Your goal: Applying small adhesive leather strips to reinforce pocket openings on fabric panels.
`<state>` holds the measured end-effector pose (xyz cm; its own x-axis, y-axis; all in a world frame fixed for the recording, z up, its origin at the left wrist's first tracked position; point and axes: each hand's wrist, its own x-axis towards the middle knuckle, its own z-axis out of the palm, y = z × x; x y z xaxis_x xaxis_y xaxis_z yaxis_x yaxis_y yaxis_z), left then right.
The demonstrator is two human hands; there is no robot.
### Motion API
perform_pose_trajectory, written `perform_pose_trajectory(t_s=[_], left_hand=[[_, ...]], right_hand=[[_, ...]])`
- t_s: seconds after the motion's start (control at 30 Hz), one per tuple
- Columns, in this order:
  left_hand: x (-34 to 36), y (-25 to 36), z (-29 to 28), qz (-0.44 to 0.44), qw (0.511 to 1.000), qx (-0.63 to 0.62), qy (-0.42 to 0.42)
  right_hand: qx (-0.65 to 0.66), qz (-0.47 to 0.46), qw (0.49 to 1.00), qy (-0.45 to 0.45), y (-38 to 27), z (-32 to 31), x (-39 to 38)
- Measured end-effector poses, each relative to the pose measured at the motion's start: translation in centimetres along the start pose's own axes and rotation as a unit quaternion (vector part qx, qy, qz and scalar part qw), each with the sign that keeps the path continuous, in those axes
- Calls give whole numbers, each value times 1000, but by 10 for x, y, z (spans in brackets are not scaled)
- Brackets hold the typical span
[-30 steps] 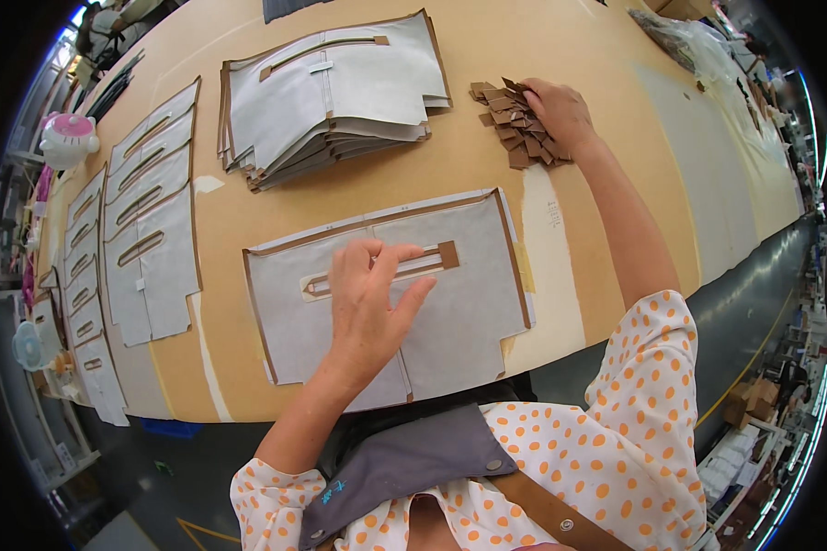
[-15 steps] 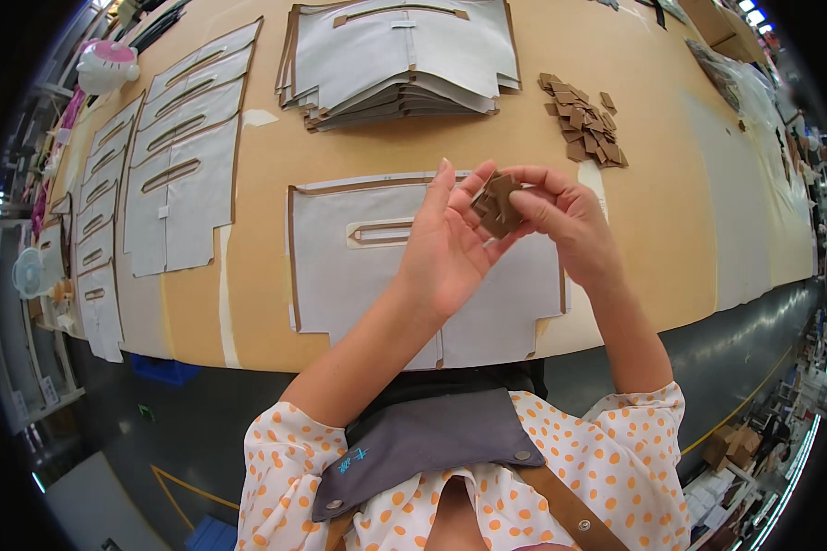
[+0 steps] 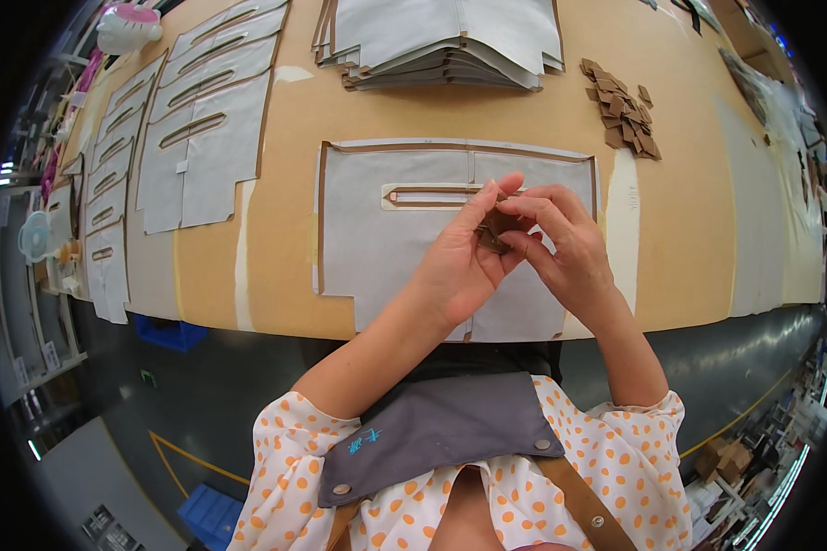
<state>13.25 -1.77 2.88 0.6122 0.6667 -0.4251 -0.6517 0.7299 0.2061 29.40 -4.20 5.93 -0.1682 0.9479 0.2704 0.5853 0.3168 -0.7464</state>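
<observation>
A small bunch of flat brown pieces, perhaps leather or card, is held between my two hands. My left hand cups the bunch from the left, its fingers curled round it. From the right, my right hand pinches at the same pieces with thumb and fingers. Both hands are over a light grey panel with brown edging, which lies flat in front of me. A long slot framed in brown runs across the panel, its right end partly covered by my hands.
Loose brown pieces form a pile at the right. A stack of similar grey panels lies at the far middle. Overlapping slotted panels line the left side. Clear plastic wrap lies at the far right. The table's near edge is in front of my body.
My view has shifted, so the table things appear further right and higher. My hands have come closer together round the brown pieces, and my left fingers have curled in more.
</observation>
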Motion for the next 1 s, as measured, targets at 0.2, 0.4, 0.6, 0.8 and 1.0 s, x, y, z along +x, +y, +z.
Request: perform_pose_trajectory(t_s=[0.2,0.4,0.6,0.8,1.0], left_hand=[[-7,-3,-8,-5,1000,0,-13],[-25,13,4,5,996,17,86],[-42,25,-11,-29,992,124,6],[-52,38,-20,-7,978,198,57],[-60,49,-29,35,943,311,111]], right_hand=[[-68,-41,997,-25,-2,0,0],[6,-110,992,55,-13,-9,-11],[-103,-293,949,50,3,-1,-12],[-102,-315,943,22,4,15,-5],[-86,-336,938,-18,-1,29,3]])
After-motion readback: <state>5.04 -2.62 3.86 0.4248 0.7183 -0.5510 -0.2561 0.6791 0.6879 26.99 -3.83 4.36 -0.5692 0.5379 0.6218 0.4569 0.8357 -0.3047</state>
